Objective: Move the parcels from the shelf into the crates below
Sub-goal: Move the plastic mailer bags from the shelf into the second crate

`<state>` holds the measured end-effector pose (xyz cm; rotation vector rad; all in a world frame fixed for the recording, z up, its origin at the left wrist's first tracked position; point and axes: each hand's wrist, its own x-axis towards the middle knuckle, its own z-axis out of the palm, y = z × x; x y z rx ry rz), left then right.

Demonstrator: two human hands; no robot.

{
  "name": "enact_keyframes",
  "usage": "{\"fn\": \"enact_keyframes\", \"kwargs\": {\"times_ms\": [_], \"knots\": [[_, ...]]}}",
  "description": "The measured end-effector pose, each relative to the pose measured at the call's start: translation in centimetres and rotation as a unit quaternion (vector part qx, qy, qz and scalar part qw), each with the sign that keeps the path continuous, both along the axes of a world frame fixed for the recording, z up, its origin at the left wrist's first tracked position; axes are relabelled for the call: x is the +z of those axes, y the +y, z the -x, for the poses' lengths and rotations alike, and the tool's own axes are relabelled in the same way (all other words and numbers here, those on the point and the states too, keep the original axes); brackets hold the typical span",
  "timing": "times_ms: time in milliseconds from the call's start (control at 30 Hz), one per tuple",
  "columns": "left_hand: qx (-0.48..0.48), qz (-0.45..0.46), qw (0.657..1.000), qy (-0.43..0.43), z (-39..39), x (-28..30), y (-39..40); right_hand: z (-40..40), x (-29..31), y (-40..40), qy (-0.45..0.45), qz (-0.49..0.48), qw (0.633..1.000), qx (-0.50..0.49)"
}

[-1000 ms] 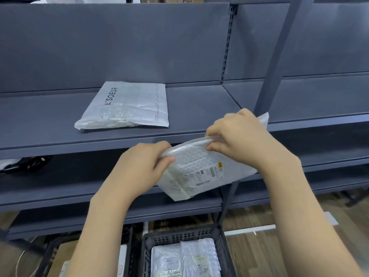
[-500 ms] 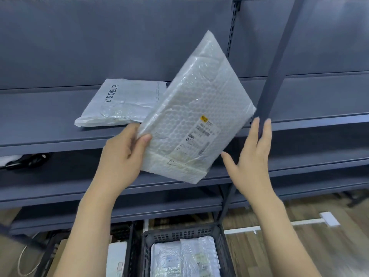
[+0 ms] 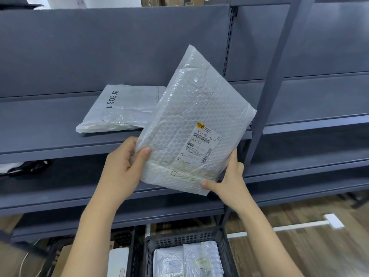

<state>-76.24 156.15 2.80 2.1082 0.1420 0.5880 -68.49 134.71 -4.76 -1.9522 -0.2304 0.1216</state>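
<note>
bubble-wrap parcel upright, label facing reader — likely for checking | left hand grips 9 o'clock edge | right hand pinches 5 o'clock corner | crate at 6 o'clock

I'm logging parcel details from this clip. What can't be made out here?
- Shipping label on the held bubble-wrap parcel: head view, small print too fine to read.
- Grey mailer on the shelf: right end hidden behind the held parcel.
- Crate contents: cut off by the bottom edge.
</note>
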Motion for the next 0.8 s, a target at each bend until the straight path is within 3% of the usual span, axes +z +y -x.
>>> {"fn": "enact_keyframes", "kwargs": {"times_ms": [333,600,800], "knots": [[0.084,-0.234,0.969,0.002,-0.1,-3.5,1.5,0.8,-0.2,1.2,-0.086,0.065,0.994,0.006],[0.161,-0.153,0.975,0.004,0.3,-5.4,1.3,0.5,0.9,2.2,-0.275,0.152,0.949,0.009],[0.183,-0.172,0.968,0.0,1.0,-6.2,2.0,0.4,0.9,2.8,-0.309,0.178,0.934,0.02]]}}
